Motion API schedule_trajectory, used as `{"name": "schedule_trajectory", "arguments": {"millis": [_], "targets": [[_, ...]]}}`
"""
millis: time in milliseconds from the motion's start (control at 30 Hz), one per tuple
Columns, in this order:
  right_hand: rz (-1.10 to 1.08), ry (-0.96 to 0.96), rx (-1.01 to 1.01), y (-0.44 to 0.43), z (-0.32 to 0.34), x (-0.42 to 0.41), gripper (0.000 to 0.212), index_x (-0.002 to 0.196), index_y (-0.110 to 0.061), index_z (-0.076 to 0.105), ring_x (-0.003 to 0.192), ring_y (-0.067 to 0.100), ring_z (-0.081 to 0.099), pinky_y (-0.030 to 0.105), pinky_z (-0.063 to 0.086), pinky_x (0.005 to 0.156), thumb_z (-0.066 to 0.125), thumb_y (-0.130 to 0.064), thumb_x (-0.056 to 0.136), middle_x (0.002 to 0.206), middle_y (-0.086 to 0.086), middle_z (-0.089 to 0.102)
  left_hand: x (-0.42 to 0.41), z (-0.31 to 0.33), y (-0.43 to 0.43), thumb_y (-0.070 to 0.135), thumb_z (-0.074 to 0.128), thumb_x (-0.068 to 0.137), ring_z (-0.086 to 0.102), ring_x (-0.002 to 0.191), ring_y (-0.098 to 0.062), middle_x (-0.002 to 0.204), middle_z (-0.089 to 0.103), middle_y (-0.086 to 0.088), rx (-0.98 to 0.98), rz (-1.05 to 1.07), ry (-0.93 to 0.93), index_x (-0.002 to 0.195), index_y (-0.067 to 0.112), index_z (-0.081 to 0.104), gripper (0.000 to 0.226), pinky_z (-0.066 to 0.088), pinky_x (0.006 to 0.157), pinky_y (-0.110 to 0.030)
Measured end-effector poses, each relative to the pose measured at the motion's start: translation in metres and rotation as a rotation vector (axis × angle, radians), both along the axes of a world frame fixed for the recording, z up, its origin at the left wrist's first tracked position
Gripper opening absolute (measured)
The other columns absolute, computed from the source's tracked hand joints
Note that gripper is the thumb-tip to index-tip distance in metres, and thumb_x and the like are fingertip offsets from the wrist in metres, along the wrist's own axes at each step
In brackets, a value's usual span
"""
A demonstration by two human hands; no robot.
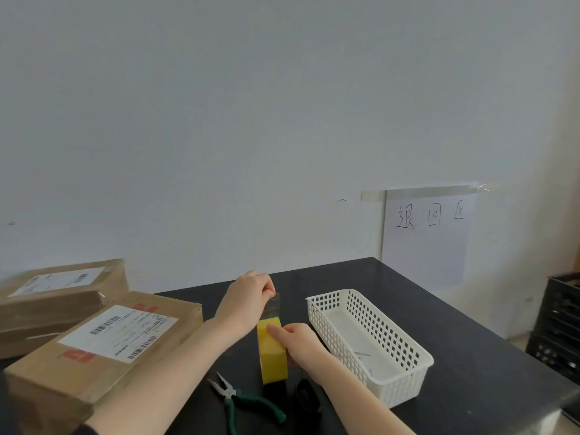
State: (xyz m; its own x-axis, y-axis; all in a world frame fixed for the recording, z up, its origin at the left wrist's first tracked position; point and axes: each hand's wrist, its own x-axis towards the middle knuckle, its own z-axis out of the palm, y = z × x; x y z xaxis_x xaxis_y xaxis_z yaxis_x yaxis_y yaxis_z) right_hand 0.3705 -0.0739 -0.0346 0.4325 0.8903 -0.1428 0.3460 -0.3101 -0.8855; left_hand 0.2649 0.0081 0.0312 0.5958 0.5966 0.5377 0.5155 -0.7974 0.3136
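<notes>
Both hands are at work in the middle of the bench [470, 356]. The right hand [301, 343] grips the yellow tape roll [273, 353], fingers wrapped over its side and thumb on the outer face; the roll stands on edge. The left hand [248, 301] pinches the free end of the clear tape strip [270, 307], which runs up from the top of the roll.

Tight quarters on the left. The near parcel [103, 346] lies just beside the left forearm, its corner close to the wrist, and the far parcel [53, 296] sits behind it against the wall.

On the right, the white basket [397, 387] lies lengthwise, its long rim near the right hand but apart from it. Below the roll, green-handled pliers [241, 400] point their tips toward it, and a black object [309, 397] sits under the right wrist.

A band of dark benchtop runs behind the hands to the wall. A wider one lies between the basket and the bench's right edge, where a black crate [558, 321] stands beyond. A paper sign [426, 233] hangs taped to the wall above the far corner.
</notes>
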Motion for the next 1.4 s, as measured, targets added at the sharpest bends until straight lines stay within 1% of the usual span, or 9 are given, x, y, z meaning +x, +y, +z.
{"name": "schedule_trajectory", "arguments": {"millis": [167, 333, 500, 667, 867, 1000, 1100, 1267, 1400], "targets": [[0.097, 0.099, 0.028, -0.015, -0.007, 0.003, 0.044, 0.101, -0.019, 0.064, 0.089, 0.013, 0.06, 0.026, 0.047, 0.08, 0.052, -0.06, 0.089, 0.095, -0.002, 0.065, -0.003, 0.002, -0.002, 0.019, 0.055, 0.094, 0.057, 0.086, -0.008, 0.102, 0.06, 0.005, 0.016, -0.028, 0.02, 0.094, 0.02, 0.064, 0.009, 0.048, 0.076, -0.014], [0.201, 0.06, 0.056, -0.029, -0.014, 0.004, 0.025, 0.078, -0.024, 0.056, 0.068, 0.007, 0.049, 0.022, 0.039, 0.066, 0.059, -0.046, 0.092, 0.074, -0.009, 0.053, -0.005, 0.005, -0.002, 0.017, 0.054, 0.094, 0.056, 0.084, -0.008, 0.096, 0.059, 0.006, 0.001, -0.044, 0.031, 0.091, 0.017, 0.065, 0.012, 0.05, 0.077, -0.02], [0.17, 0.023, 0.066, -0.02, -0.008, -0.001, 0.033, 0.069, -0.024, 0.049, 0.065, 0.007, 0.045, 0.023, 0.036, 0.063, 0.059, -0.045, 0.092, 0.067, -0.009, 0.045, -0.006, 0.001, -0.004, 0.017, 0.053, 0.095, 0.055, 0.084, -0.008, 0.098, 0.058, 0.005, 0.007, -0.027, 0.022, 0.093, 0.017, 0.064, 0.012, 0.046, 0.074, -0.016], [0.085, 0.028, 0.07, -0.007, -0.009, -0.004, 0.038, 0.08, -0.018, 0.045, 0.072, 0.015, 0.042, 0.03, 0.033, 0.067, 0.058, -0.052, 0.089, 0.077, 0.003, 0.04, -0.009, 0.017, 0.0, 0.016, 0.053, 0.094, 0.056, 0.083, -0.009, 0.095, 0.06, 0.004, 0.02, -0.028, -0.065, 0.09, 0.017, 0.065, 0.012, 0.049, 0.076, -0.019], [0.011, 0.066, 0.077, 0.002, -0.006, -0.012, 0.041, 0.066, -0.029, 0.033, 0.061, 0.005, 0.036, 0.021, 0.028, 0.054, 0.054, -0.049, 0.094, 0.067, -0.01, 0.035, -0.011, 0.022, 0.0, 0.017, 0.056, 0.093, 0.057, 0.083, -0.009, 0.096, 0.062, 0.003, 0.036, -0.031, -0.073, 0.09, 0.017, 0.065, 0.009, 0.049, 0.074, -0.018], [0.064, -0.047, 0.063, -0.008, -0.003, -0.009, 0.04, 0.07, -0.022, 0.044, 0.064, 0.008, 0.043, 0.021, 0.033, 0.059, 0.053, -0.053, 0.092, 0.068, -0.007, 0.042, -0.011, 0.025, -0.003, 0.016, 0.056, 0.093, 0.057, 0.085, -0.01, 0.099, 0.061, 0.002, 0.042, -0.056, -0.04, 0.094, 0.016, 0.065, 0.009, 0.047, 0.075, -0.016], [0.092, -0.116, 0.019, -0.019, 0.002, -0.001, 0.046, 0.088, -0.016, 0.06, 0.073, 0.009, 0.051, 0.022, 0.039, 0.066, 0.049, -0.061, 0.091, 0.076, -0.004, 0.053, -0.012, 0.025, -0.004, 0.017, 0.056, 0.093, 0.057, 0.085, -0.009, 0.101, 0.062, 0.001, 0.05, -0.062, -0.032, 0.095, 0.015, 0.066, 0.009, 0.045, 0.074, -0.013], [0.081, -0.339, -0.023, -0.037, 0.007, 0.005, 0.055, 0.076, -0.017, 0.052, 0.072, 0.014, 0.054, 0.029, 0.041, 0.07, 0.033, -0.065, 0.094, 0.072, -0.004, 0.054, -0.016, 0.025, -0.008, 0.019, 0.058, 0.092, 0.057, 0.085, -0.009, 0.099, 0.063, 0.003, 0.068, -0.077, -0.028, 0.095, 0.017, 0.066, 0.009, 0.048, 0.075, -0.017], [0.046, -0.505, 0.018, -0.048, 0.007, 0.009, 0.058, 0.089, -0.012, 0.062, 0.081, 0.02, 0.061, 0.035, 0.047, 0.077, 0.029, -0.059, 0.098, 0.081, 0.0, 0.061, -0.02, 0.027, -0.012, 0.019, 0.059, 0.091, 0.057, 0.084, -0.009, 0.096, 0.063, 0.004, 0.086, -0.086, -0.022, 0.093, 0.017, 0.067, 0.008, 0.052, 0.076, -0.024]]}}
